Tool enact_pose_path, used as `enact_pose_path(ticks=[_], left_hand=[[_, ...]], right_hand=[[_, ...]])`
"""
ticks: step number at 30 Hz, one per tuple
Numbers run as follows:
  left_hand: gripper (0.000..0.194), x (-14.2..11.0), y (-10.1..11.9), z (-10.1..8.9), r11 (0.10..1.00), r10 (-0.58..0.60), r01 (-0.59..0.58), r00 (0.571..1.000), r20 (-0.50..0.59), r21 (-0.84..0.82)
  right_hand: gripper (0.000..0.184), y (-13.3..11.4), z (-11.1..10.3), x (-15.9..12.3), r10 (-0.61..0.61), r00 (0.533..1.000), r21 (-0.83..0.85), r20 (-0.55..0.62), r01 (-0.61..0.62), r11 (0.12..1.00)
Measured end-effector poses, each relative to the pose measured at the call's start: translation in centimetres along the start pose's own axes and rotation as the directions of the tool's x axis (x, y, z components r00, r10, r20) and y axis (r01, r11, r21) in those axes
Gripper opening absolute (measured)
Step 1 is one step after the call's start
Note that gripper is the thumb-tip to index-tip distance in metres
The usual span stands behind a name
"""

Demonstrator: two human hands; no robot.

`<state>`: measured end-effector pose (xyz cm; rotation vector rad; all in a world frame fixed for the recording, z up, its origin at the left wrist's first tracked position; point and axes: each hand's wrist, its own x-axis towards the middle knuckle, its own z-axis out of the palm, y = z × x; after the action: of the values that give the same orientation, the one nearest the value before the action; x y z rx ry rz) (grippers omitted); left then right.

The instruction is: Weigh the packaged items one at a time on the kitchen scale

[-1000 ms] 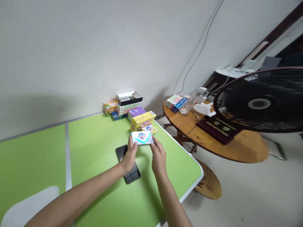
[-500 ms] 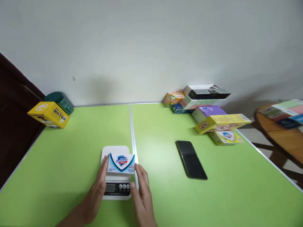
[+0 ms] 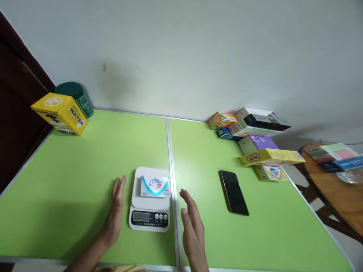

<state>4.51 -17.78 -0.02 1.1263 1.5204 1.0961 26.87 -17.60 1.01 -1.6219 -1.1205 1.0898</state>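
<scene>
A white and blue Safeguard soap box [image 3: 154, 187] lies on the platform of a white kitchen scale [image 3: 138, 204], its right end near the platform's edge. The scale's grey display shows no digits that I can read. To the left of the scale, apart from it, my left hand [image 3: 114, 217] is upright with its fingers stretched out and nothing in them. On the other side, my right hand [image 3: 193, 230] hovers across the metal seam, fingers apart and holding nothing. Neither hand touches the box.
A black phone [image 3: 234, 192] lies right of my right hand. Several boxes, among them a yellow one [image 3: 275, 156], are stacked at the back right. A yellow WATER box [image 3: 64, 113] and a green tub [image 3: 74, 92] stand back left. A wooden stool [image 3: 334, 192] holds more boxes.
Both hands have let go of the soap box and moved outward, left and right. The box now rests on the scale. The view has tilted and shifted slightly.
</scene>
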Motion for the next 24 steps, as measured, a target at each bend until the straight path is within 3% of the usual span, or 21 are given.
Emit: enact_pose_path(ticks=[6, 14, 19, 24], left_hand=[[0.068, -0.5, -0.3, -0.5, 0.993, -0.022, 0.020, 1.000, -0.018, -0.118], [0.065, -1.5, 1.6, 1.5, 0.968, -0.081, 0.098, 0.993, 0.082, -0.233], [0.065, -1.0, 1.8, 3.1, 0.945, -0.027, 0.081, 0.985, 0.172, -0.316], [0.066, -1.0, 2.2, 3.7, 0.945, -0.015, 0.073, 0.983, 0.182, -0.319]], right_hand=[[0.050, 0.6, -1.4, 0.7, 0.030, 0.999, 0.073, -0.018, -0.028, 0.997], [0.049, -0.3, 0.5, 0.2, 0.048, 0.995, 0.182, 0.086, -0.063, 0.981], [0.054, 0.0, 1.2, 0.7, 0.057, 0.992, 0.187, 0.110, -0.077, 0.979], [0.059, 0.2, 1.6, 0.9, 0.116, 0.987, 0.152, 0.107, -0.131, 0.980]])
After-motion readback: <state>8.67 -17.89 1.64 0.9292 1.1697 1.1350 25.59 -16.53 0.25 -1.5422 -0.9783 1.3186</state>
